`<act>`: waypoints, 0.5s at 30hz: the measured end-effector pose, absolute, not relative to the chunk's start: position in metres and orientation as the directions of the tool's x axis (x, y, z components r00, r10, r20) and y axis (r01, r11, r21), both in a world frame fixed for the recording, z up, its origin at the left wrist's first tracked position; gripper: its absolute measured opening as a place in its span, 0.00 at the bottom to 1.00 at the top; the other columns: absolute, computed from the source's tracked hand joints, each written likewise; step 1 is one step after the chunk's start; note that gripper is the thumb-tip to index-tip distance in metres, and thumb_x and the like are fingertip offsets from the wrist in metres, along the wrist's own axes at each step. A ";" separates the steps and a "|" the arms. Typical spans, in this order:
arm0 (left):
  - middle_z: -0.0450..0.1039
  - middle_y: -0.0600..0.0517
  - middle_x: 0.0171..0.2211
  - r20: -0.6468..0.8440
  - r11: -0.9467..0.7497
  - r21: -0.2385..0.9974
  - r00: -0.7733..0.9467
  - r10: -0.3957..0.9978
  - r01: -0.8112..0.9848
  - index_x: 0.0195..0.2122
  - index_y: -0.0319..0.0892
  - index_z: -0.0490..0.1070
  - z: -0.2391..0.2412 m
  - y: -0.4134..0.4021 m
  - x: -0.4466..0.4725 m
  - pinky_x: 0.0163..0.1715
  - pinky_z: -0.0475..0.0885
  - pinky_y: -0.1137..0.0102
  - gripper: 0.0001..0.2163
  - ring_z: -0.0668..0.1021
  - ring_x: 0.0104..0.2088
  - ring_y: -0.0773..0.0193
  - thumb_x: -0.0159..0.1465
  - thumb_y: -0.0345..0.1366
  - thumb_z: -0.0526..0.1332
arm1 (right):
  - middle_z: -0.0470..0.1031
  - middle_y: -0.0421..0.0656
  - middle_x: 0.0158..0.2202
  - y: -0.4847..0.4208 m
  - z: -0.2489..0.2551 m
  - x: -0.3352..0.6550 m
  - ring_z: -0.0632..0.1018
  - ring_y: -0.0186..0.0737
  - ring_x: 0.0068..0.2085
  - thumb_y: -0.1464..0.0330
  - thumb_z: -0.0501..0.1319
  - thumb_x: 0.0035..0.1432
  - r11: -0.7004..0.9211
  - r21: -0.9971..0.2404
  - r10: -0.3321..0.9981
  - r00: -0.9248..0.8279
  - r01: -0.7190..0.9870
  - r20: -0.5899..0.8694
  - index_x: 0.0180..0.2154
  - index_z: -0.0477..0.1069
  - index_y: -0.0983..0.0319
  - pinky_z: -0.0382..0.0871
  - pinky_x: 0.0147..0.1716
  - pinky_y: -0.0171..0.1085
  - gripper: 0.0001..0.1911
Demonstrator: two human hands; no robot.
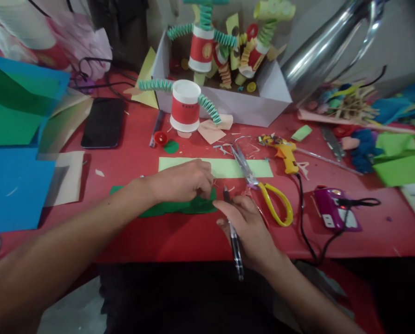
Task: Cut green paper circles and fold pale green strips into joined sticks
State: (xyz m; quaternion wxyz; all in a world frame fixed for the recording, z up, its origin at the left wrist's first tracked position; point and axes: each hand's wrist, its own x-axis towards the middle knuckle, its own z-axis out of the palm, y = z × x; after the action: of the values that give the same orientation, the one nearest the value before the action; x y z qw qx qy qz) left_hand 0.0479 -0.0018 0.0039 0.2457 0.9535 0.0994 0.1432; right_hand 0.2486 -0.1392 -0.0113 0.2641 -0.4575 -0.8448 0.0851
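My left hand (188, 180) is closed, its curled fingers over a dark green paper strip (179, 207) and the near edge of a pale green paper strip (224, 168). What its fingertips pinch, if anything, is hidden. A black and silver pen (236, 253) is held in my right hand (251, 229), pointing away from me. The right thumb reaches the dark strip's right end. Yellow-handled scissors (275, 204) lie with their blades across the pale strip, just right of my hands.
Behind stands a red and white paper cup (185, 109) with folded paper arms, before a white box (221, 104) of similar figures. A yellow glue gun (287, 155), purple corded device (334, 208), phone (103, 123), blue sheets (16, 185) and metal jug (319, 46) surround the work.
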 end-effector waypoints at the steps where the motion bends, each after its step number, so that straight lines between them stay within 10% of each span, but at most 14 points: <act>1: 0.79 0.55 0.26 0.223 -0.857 0.506 0.945 0.239 0.097 0.26 0.44 0.78 0.004 0.000 0.049 0.39 0.67 0.68 0.18 0.73 0.34 0.63 0.51 0.14 0.55 | 0.73 0.49 0.38 -0.142 -0.010 0.249 0.70 0.47 0.42 0.69 0.57 0.67 0.578 -0.411 0.807 -0.421 0.705 0.413 0.56 0.68 0.66 0.70 0.42 0.46 0.17; 8: 0.78 0.54 0.25 0.199 -0.853 0.518 0.961 0.190 0.062 0.26 0.45 0.79 0.002 0.007 0.053 0.36 0.68 0.70 0.19 0.72 0.33 0.63 0.50 0.13 0.57 | 0.77 0.43 0.37 -0.152 0.004 0.229 0.77 0.36 0.38 0.73 0.61 0.63 0.458 -0.696 0.886 -0.229 0.553 0.402 0.46 0.74 0.63 0.73 0.40 0.35 0.10; 15: 0.78 0.55 0.24 0.200 -0.854 0.518 0.964 0.174 0.047 0.24 0.44 0.78 0.003 0.007 0.054 0.34 0.66 0.70 0.18 0.71 0.31 0.63 0.49 0.13 0.56 | 0.77 0.41 0.33 -0.132 -0.006 0.215 0.78 0.34 0.34 0.70 0.64 0.62 0.357 -0.689 0.917 -0.098 0.631 0.386 0.37 0.75 0.62 0.74 0.38 0.32 0.02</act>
State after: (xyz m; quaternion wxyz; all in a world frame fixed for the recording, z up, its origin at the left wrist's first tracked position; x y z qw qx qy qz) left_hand 0.0539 0.0065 0.0031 0.2637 0.9553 0.0580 0.1206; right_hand 0.2147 -0.1316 -0.0056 0.4020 -0.5381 -0.7191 0.1783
